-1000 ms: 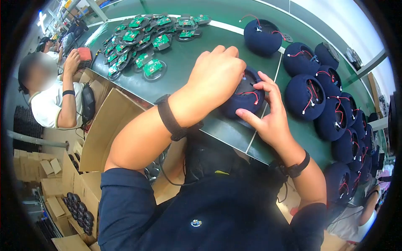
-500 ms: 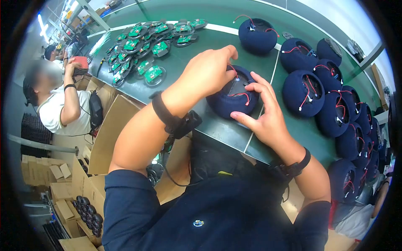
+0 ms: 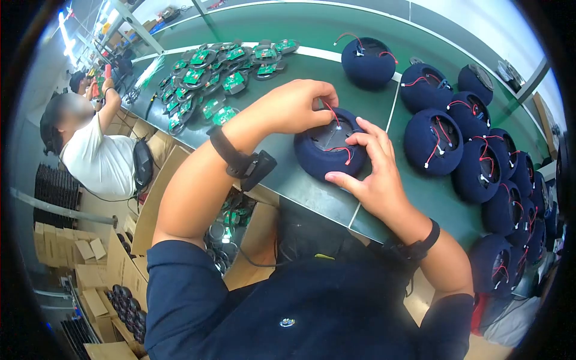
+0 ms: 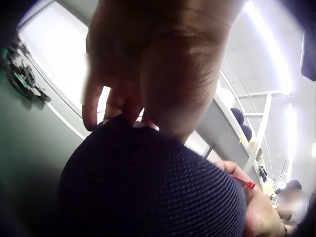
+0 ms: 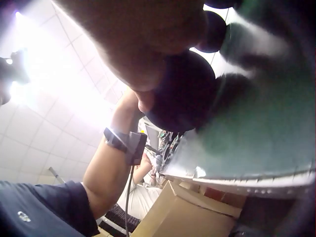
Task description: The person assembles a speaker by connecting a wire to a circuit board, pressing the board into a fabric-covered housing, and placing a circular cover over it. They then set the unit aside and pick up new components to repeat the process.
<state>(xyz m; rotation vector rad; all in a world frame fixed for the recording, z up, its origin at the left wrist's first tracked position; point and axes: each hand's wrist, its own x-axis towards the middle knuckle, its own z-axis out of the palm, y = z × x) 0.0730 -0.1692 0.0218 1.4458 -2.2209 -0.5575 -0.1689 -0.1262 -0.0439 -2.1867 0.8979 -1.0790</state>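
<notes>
A round, navy fabric-covered housing sits on the green table with its dark opening facing up. In the head view, my left hand pinches a red wire that rises from a white connector inside the opening. My right hand grips the housing's right side, thumb near the front and fingers on the rim. A second red wire lies loose across the opening. The left wrist view shows the ribbed fabric close under the left hand. Much of the opening's left rim is hidden by that hand.
Several similar navy housings with red wires crowd the table's right side. A heap of green circuit boards on black rings lies at the back left. Cardboard boxes stand below the table edge. Another person sits at the left.
My left hand has drawn back leftward from over the opening, and the red wire now shows stretched up to its fingers. The right hand keeps its grip; the housing has shifted slightly left.
</notes>
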